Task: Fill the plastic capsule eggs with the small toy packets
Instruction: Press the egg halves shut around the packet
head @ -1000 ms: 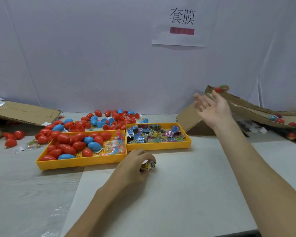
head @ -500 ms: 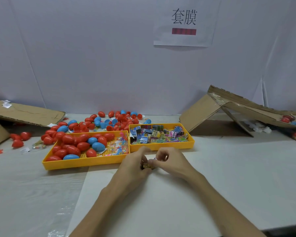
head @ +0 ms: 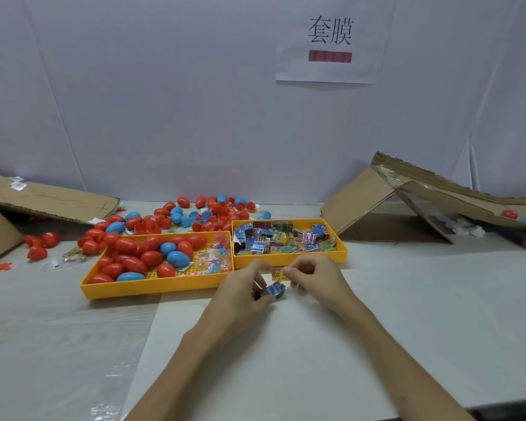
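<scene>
Capsule eggs (head: 152, 258), red and blue, none in hand: some lie closed in the left yellow tray (head: 152, 288), the rest sit in a loose pile (head: 216, 208) on the table (head: 407, 314) right behind both trays, some of those as open halves, plus a few strays (head: 40, 244) at far left. White table against a white wall (head: 164, 101), with a paper sign (head: 292, 41) up high on it, two black characters and a red bar. Flattened cardboard box (head: 359, 199) propped like a ramp at right rear, a red egg (head: 509, 214) and a blue one beside it lying in it; second cardboard sheet (head: 49, 199) tilted at left rear. Clear plastic film (head: 73, 344) covers the table's left part. The two trays touch side by side, the left one bigger; its right end holds small multicoloured toy bits (head: 213, 262). Right yellow tray (head: 336, 256) is full of toy packets (head: 274, 238): blue, pink, yellow, green. Both hands meet just in front of the right tray. Left hand (head: 240, 294) curled, thumb and fingers clamped on a blue packet (head: 276, 290). Right hand (head: 316, 281) curled too, fingertips (head: 290, 271) pinching the right edge of a yellow packet (head: 277, 274), which sits between the two hands just above the blue one; a left fingertip is at its other edge, contact unclear
</scene>
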Action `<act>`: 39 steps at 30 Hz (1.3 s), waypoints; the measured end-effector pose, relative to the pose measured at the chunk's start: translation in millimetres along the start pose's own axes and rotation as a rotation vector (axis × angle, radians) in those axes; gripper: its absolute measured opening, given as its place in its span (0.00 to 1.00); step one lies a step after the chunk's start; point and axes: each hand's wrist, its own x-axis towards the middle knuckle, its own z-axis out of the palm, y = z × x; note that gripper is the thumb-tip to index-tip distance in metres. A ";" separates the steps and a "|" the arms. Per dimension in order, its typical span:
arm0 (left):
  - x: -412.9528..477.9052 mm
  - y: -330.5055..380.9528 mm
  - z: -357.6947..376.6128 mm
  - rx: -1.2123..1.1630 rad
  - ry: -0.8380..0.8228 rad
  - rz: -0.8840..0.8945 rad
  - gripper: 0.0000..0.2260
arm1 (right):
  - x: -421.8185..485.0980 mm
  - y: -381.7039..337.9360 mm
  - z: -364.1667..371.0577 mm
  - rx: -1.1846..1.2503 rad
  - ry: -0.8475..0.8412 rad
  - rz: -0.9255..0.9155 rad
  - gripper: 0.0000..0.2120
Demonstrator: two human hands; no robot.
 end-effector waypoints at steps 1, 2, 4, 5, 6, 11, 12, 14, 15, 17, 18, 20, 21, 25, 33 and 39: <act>0.3 1.7 -0.1 -0.024 0.022 -0.011 0.18 | -0.2 -1.4 -1.5 0.035 -0.010 -0.020 0.09; 0.5 3.3 -0.4 -0.058 0.048 -0.029 0.17 | -0.5 -3.1 -2.1 0.063 -0.031 -0.045 0.09; 2.0 5.3 -1.6 -0.138 0.089 -0.051 0.16 | -1.4 -6.7 -1.2 0.113 -0.088 -0.091 0.07; 2.8 6.2 -2.3 -0.168 0.102 -0.047 0.15 | -2.1 -8.2 -0.2 0.134 -0.115 -0.108 0.05; 3.3 6.9 -2.9 -0.189 0.113 -0.036 0.13 | -2.7 -9.6 0.9 0.146 -0.136 -0.121 0.04; 4.5 8.7 -4.3 -0.324 0.134 -0.060 0.03 | -5.1 -14.5 1.2 0.230 -0.164 -0.141 0.02; 4.5 8.6 -5.4 -0.373 0.132 -0.084 0.03 | -5.6 -15.4 0.2 0.275 -0.166 -0.133 0.03; 4.4 9.2 -8.0 -0.486 0.117 -0.142 0.06 | -6.4 -16.9 -1.0 0.365 -0.161 -0.122 0.07; 3.9 10.0 -9.1 -0.541 0.104 -0.170 0.07 | -6.7 -17.8 -1.5 0.405 -0.156 -0.119 0.10; 2.8 11.2 -10.7 -0.630 0.075 -0.214 0.07 | -6.8 -19.4 -2.5 0.465 -0.149 -0.112 0.13; 2.3 11.5 -11.1 -0.667 0.059 -0.232 0.07 | -6.5 -19.7 -2.9 0.482 -0.148 -0.108 0.14; 2.0 11.7 -11.9 -0.736 0.039 -0.265 0.06 | -5.4 -19.5 -3.2 0.498 -0.144 -0.099 0.14; 2.1 11.4 -12.6 -0.768 0.036 -0.285 0.05 | -4.7 -19.2 -3.4 0.507 -0.139 -0.090 0.14; 3.1 10.8 -15.5 -0.896 0.036 -0.361 0.04 | -4.0 -18.9 -5.0 0.538 -0.126 -0.050 0.12; 2.9 11.9 -16.4 -0.931 0.035 -0.407 0.04 | -3.8 -22.6 -5.1 0.608 -0.138 0.033 0.13; 1.4 14.7 -13.7 -0.909 0.016 -0.380 0.05 | -4.7 -20.5 -2.1 0.606 -0.138 0.051 0.09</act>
